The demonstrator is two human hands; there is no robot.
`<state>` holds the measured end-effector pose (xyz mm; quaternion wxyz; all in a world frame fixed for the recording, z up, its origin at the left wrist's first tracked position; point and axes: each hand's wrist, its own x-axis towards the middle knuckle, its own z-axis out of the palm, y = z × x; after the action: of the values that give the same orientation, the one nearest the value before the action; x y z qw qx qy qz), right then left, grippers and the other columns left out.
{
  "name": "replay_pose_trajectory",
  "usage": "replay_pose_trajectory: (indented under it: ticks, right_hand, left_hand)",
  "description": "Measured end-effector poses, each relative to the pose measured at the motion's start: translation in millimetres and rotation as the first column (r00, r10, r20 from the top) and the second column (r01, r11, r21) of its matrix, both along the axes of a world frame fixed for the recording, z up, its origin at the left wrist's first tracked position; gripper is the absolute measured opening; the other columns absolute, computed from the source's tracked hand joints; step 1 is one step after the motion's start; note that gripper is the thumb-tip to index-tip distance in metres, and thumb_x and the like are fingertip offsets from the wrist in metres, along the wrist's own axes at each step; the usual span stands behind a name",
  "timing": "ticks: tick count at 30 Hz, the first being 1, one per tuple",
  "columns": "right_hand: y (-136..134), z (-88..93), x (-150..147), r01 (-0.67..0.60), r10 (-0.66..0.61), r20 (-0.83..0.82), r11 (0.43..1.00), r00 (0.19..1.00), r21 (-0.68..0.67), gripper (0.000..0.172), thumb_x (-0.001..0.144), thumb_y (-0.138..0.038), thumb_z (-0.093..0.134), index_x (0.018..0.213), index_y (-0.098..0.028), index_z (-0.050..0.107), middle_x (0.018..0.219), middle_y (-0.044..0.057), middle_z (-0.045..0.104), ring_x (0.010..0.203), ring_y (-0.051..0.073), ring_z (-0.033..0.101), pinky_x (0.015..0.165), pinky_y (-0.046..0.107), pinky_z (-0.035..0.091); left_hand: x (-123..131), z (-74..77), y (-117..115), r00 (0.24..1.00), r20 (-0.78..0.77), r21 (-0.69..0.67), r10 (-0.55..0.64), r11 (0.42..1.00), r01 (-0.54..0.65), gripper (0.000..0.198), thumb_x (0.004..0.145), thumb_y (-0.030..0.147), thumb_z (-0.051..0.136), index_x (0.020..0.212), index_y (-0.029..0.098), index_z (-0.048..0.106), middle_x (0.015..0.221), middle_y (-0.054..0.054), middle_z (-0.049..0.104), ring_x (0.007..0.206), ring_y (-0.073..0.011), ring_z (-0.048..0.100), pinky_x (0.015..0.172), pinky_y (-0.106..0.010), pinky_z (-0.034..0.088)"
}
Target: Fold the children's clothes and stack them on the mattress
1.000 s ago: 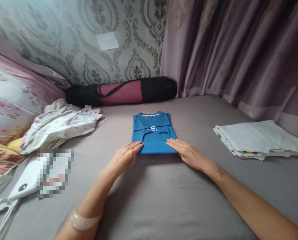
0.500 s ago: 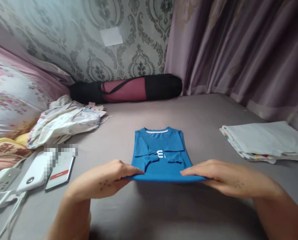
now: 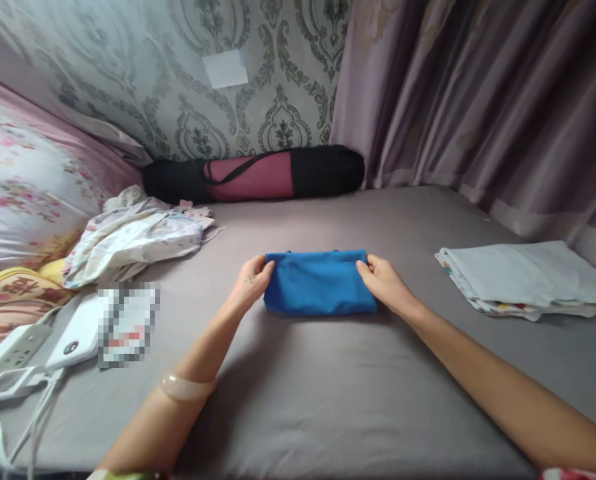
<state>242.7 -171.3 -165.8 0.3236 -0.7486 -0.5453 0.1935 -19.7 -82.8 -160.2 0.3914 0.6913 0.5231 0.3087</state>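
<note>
A blue T-shirt (image 3: 321, 283), folded over into a wide rectangle, lies in the middle of the grey bed sheet (image 3: 328, 393). My left hand (image 3: 252, 280) pinches its far left corner, thumb on top. At the far right corner, my right hand (image 3: 381, 277) grips the cloth in the same way, thumb over the edge. Both hands are closed on the fabric. The shirt's neckline and white print are covered by the folded-over part; only tiny bits of the collar show past the far edge.
A folded white cloth (image 3: 523, 277) lies at the right. Along the wall rests a black and maroon rolled bag (image 3: 251, 179). To the left are crumpled light fabric (image 3: 138, 240), a white power bank (image 3: 81, 333), a blurred-out phone (image 3: 128, 333) and a power strip (image 3: 13, 353) with cables.
Both hands have carried the shirt's near edge away from me, up to the collar. The shirt now lies folded over, and its print and sleeves have gone out of sight.
</note>
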Motion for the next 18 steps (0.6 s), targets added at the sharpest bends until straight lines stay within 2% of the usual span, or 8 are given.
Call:
replay_pose_trajectory:
  ticks: [2, 5, 11, 18]
  right_hand:
    - [11.5, -4.8, -4.9, 0.094, -0.078, 0.196, 0.993, 0.978, -0.070, 0.027, 0.095, -0.028, 0.039, 0.089, -0.015, 0.062, 0.083, 0.011, 0.070, 0.081, 0.023, 0.066, 0.069, 0.029, 0.045]
    - [20.8, -7.4, -11.3, 0.146, -0.086, 0.348, 0.978, 0.934, -0.152, 0.029, 0.098, -0.027, 0.033, 0.102, -0.015, 0.059, 0.093, 0.014, 0.070, 0.089, 0.025, 0.067, 0.072, 0.030, 0.044]
    - [22.9, -8.8, -19.2, 0.180, -0.053, 0.472, 0.957, 0.880, -0.227, 0.035, 0.102, -0.033, 0.025, 0.117, -0.016, 0.053, 0.094, 0.016, 0.071, 0.091, 0.030, 0.069, 0.075, 0.035, 0.046]
    - [24.0, -12.0, -19.9, 0.229, -0.074, 0.513, 0.942, 0.855, -0.247, 0.034, 0.101, -0.034, 0.029, 0.114, -0.014, 0.054, 0.099, 0.018, 0.070, 0.095, 0.032, 0.069, 0.078, 0.039, 0.048]
  left_hand:
    - [11.2, -13.3, 6.7, 0.985, -0.136, 0.133, 0.106, 0.987, -0.088, 0.020, 0.089, 0.028, 0.046, 0.074, 0.018, 0.053, 0.061, 0.002, 0.050, 0.059, -0.0134, 0.050, 0.057, -0.024, 0.036]
    - [25.2, -26.1, 10.7, 0.949, -0.255, 0.220, 0.183, 0.967, -0.127, 0.019, 0.095, 0.026, 0.039, 0.086, 0.020, 0.055, 0.069, -0.001, 0.059, 0.067, -0.0165, 0.058, 0.064, -0.026, 0.040]
    - [37.0, -34.5, 9.6, 0.846, -0.490, 0.245, 0.210, 0.965, -0.097, 0.028, 0.100, 0.028, 0.030, 0.113, 0.021, 0.054, 0.085, -0.010, 0.070, 0.080, -0.0225, 0.068, 0.070, -0.028, 0.044]
    - [35.9, -38.3, 11.3, 0.714, -0.665, 0.268, 0.220, 0.962, -0.046, 0.036, 0.101, 0.035, 0.026, 0.111, 0.015, 0.054, 0.091, -0.016, 0.071, 0.086, -0.0286, 0.070, 0.071, -0.033, 0.047]
